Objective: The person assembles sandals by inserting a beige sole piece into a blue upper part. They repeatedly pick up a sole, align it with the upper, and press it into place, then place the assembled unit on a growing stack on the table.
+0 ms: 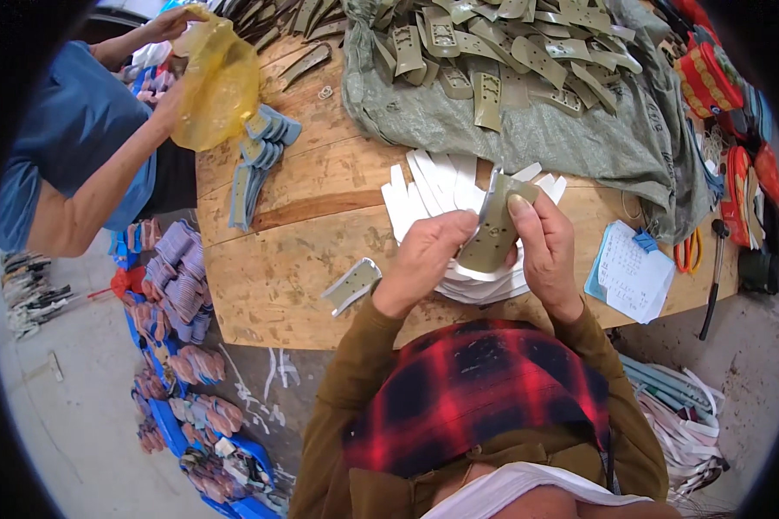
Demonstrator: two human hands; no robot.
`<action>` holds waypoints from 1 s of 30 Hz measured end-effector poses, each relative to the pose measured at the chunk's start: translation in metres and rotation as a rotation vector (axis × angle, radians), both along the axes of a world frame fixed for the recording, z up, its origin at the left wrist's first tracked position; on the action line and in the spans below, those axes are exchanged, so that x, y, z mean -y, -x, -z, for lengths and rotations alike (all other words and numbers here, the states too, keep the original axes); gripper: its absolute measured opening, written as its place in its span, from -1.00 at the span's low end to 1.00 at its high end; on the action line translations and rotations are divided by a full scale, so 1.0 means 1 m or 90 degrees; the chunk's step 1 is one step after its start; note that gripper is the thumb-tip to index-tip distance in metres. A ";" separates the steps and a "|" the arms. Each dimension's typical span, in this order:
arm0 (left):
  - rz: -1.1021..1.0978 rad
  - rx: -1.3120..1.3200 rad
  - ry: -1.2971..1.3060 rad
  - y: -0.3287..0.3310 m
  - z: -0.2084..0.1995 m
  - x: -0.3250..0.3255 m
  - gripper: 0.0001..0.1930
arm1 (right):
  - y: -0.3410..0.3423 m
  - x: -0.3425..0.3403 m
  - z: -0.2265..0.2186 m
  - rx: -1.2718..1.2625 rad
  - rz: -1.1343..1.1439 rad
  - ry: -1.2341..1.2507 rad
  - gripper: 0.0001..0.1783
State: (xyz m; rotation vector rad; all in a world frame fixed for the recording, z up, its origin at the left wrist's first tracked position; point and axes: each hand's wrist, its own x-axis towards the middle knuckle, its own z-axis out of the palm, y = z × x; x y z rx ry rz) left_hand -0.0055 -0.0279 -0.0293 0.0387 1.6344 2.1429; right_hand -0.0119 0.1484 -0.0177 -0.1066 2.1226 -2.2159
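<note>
The person's left hand point(428, 255) pinched the left edge of an olive-green, curved, stiff plate pierced with small holes point(493, 232), its thumb lying along that edge. The right hand point(547, 246) gripped the plate from the other side, thumb pressed on its upper face and fingers curled behind. The plate was thus held up between the two hands, tilted, with a whitish rim showing along its left and lower edges.

Directly beneath and beyond both hands, long flat white strips point(415, 195) lay fanned out in a pile on a worn, light-brown wooden table point(277, 268). Just left of the left wrist lay another olive-green plate with white-edged sides point(352, 285). Right of the right hand were a sheet of white paper with handwriting point(639, 281), then orange-handled scissors point(689, 252).

Farther beyond the hands, a grey-green woven plastic sheet point(459, 121) bore a heap of loose olive-green plates point(537, 56). Beyond the left hand, toward the left, blue-grey curved pieces point(264, 156) sat stacked near a co-worker in a blue shirt point(95, 130), who held up a translucent yellow plastic bag point(221, 86). Well left and below, striped fabric bundles point(177, 285) lay piled.
</note>
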 end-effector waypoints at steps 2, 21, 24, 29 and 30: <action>0.031 -0.012 0.097 0.001 -0.008 0.000 -0.65 | -0.001 0.001 -0.001 -0.002 0.005 -0.024 -0.77; -0.186 -0.589 0.315 -0.006 0.012 0.017 -0.77 | 0.009 -0.014 0.012 0.118 -0.286 0.092 -0.56; -0.189 -0.600 0.309 -0.012 0.026 0.014 -0.77 | 0.010 0.006 0.007 0.164 -0.197 0.183 -0.59; -0.191 -0.681 0.349 -0.014 0.026 0.011 -0.70 | 0.012 0.015 0.013 0.065 -0.108 0.149 -0.76; -0.190 -0.670 0.318 -0.016 0.027 0.011 -0.72 | 0.008 0.016 0.010 0.050 -0.095 0.113 -0.76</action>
